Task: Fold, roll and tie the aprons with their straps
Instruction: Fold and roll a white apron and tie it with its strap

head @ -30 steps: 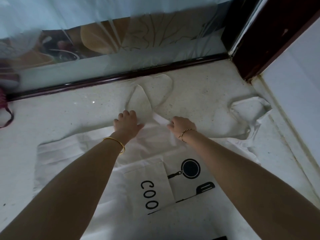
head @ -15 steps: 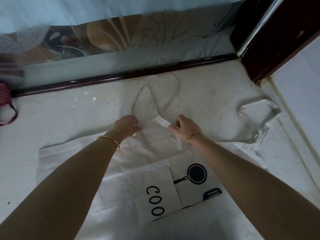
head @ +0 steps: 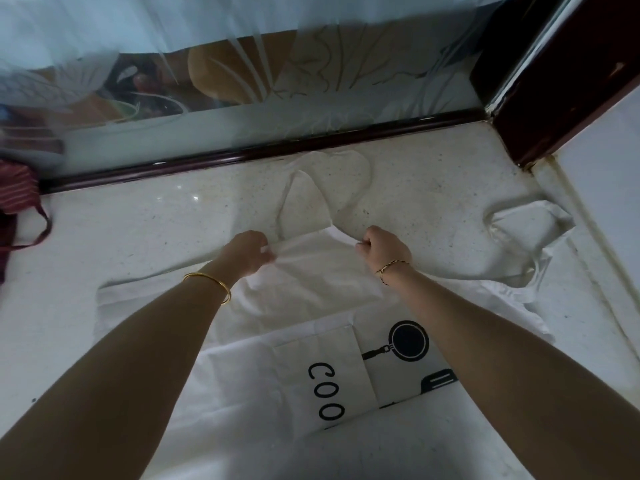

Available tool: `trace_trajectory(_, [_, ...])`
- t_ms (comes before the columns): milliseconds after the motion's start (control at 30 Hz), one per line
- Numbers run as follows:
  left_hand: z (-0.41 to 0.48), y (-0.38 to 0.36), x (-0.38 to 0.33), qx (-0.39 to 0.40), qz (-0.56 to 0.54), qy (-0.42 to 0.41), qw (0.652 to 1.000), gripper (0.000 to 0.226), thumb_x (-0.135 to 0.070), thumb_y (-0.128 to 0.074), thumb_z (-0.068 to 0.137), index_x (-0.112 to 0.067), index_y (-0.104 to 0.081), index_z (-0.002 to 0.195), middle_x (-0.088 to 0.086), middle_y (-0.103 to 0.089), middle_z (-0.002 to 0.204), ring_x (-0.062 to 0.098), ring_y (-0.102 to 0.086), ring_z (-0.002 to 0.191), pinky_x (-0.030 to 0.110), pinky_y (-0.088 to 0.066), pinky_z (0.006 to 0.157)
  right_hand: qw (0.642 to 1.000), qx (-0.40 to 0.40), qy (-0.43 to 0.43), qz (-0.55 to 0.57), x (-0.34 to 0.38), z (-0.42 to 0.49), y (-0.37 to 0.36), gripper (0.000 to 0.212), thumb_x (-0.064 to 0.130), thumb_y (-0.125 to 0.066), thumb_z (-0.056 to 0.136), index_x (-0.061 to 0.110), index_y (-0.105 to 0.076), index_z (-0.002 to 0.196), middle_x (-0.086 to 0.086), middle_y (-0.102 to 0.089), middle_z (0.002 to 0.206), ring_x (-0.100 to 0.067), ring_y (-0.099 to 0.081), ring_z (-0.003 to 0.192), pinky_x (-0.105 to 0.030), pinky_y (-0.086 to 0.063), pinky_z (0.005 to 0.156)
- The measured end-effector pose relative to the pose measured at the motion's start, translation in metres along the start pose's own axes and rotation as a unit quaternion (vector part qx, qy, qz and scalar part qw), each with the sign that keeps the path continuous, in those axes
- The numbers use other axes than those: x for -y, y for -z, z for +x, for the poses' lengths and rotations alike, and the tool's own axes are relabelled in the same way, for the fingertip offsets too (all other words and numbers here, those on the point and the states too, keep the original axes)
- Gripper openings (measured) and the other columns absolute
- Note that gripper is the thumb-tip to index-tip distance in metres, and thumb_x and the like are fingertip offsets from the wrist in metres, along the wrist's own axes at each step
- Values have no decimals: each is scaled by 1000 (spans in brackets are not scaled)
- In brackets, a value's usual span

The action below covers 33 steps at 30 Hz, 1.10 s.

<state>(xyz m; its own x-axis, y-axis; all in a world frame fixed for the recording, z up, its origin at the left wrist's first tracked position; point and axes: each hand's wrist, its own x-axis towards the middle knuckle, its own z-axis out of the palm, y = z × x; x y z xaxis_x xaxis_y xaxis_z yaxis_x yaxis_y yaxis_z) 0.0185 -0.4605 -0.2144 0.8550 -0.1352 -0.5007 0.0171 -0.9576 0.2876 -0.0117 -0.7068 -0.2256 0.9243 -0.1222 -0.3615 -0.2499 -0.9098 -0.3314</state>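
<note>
Where a second ago the fingers lay pressed on the bib, the white apron (head: 311, 282), spread across the middle of the stone ledge (head: 138, 230), now has its top hem lifted. The left hand (head: 247, 252) and right hand (head: 382, 249) have curled tight, each pinching one end of it. The first fold looks ready to start. The neck strap (head: 329, 181) trails toward the far edge, possibly twisted.

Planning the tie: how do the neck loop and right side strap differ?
The neck loop lies flat beyond the left hand and right hand; the side strap is bunched at the right, by the wall. The neck loop starts between both grips on the apron; the side strap is untouched. Both are pale cloth.
</note>
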Motion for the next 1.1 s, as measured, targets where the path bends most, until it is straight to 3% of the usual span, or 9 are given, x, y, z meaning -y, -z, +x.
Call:
trace_trajectory(133, [0,2,1,-69,22,15,997,25,-30,-52,94,-13,-56,110,6,-60,106,29,-56,105,39,-36,93,994,-60,-42,-75,4,5,1,10,20,-39,98,13,-47,97,-7,-61,94,-29,-59,93,-31,-33,74])
trace_trajectory(333, [-4,9,39,-120,209,32,970,22,-30,-38,99,-13,-51,103,6,-64,97,28,-60,94,37,-36,83,979,-63,-86,-173,1,3,-2,21,18,-42,97,11,-49,116,-7,-60,111,-26,-53,107,-35,-39,82])
trace_trajectory(467, [-13,9,38,-158,251,20,955,27,-34,-38,99,-12,-53,106,7,-62,103,28,-57,99,38,-37,87,972,-108,-105,-182,10,-7,-6,28,10,-45,91,9,-47,119,-11,-51,118,-29,-48,110,-41,-39,88])
trace_trajectory(533, [-18,2,31,-209,240,11,948,32,-33,-44,97,-9,-52,116,12,-55,117,31,-49,110,42,-35,97,961,-192,-17,-197,15,-14,-12,32,4,-50,83,6,-52,116,-15,-51,119,-33,-50,108,-47,-42,91])
trace_trajectory(600, [-32,-13,20,-277,202,-71,937,31,-28,-44,93,-7,-55,114,15,-54,120,33,-52,109,44,-37,97,940,-259,133,-178,30,-26,-28,36,0,-56,70,4,-60,106,-18,-58,114,-35,-58,103,-48,-48,89])
trace_trajectory(667, [-47,-42,4,-278,163,-185,928,36,-28,-41,88,-8,-61,110,14,-60,119,32,-57,107,43,-37,97,937,-235,212,-145,45,-46,-53,38,1,-63,65,5,-64,104,-16,-62,114,-35,-60,104,-45,-50,88])
trace_trajectory(767, [-73,-86,3,-173,157,-230,945,47,-33,-35,93,-11,-57,128,10,-54,134,28,-50,124,45,-37,107,960,-139,196,-143,53,-70,-88,44,18,-68,79,9,-60,121,-11,-57,129,-33,-53,118,-47,-45,97])
trace_trajectory(900, [-74,-91,63,-174,171,-132,961,51,-38,-29,95,-20,-43,141,11,-39,148,30,-37,136,46,-26,110,958,-115,192,-179,38,-70,-99,50,34,-29,96,13,-43,139,-8,-42,145,-32,-40,132,-51,-34,107])
trace_trajectory(1100, [-86,-62,145,-193,117,89,970,59,-45,-19,98,-19,-16,151,17,-12,157,31,-8,145,43,-5,117,958,-112,200,-172,38,-72,-101,52,35,-24,97,12,-39,141,-9,-40,146,-32,-37,134,-52,-32,108])
